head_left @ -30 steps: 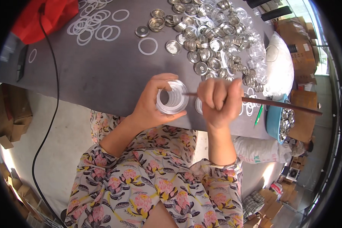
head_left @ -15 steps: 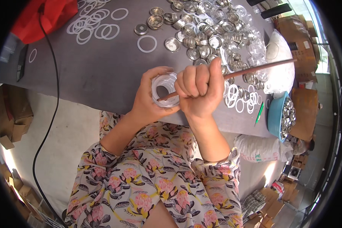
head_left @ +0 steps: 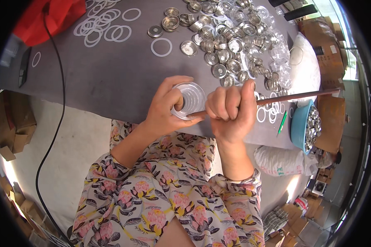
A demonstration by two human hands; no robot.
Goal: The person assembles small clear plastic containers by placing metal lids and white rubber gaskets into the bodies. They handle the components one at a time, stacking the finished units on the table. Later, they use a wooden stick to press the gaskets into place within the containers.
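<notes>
My left hand [head_left: 160, 108] is wrapped round a clear, round plastic piece with ridged rings inside [head_left: 196, 99], a finger or thumb hooked into its opening. My right hand [head_left: 231, 112] is closed in a fist, thumb up, on a thin brown stick [head_left: 294, 96]. The stick slants from the plastic piece out to the right, past the table edge. Its near end lies at the lower rim of the piece, beside my left fingertips; whether it goes under the rim I cannot tell.
Beyond my hands lies a heap of metal lids [head_left: 235, 45], with clear plastic parts on its right. White rings [head_left: 111, 33] lie at the back left and near my right hand. A green pen [head_left: 282, 122] and a blue basin of metal parts [head_left: 299, 127] stand right. A black cable [head_left: 62, 82] crosses the left.
My right hand and the stick have moved right and slightly nearer to me. The stick's end has gone from inside the plastic piece to its rim, and a left finger now reaches into the opening.
</notes>
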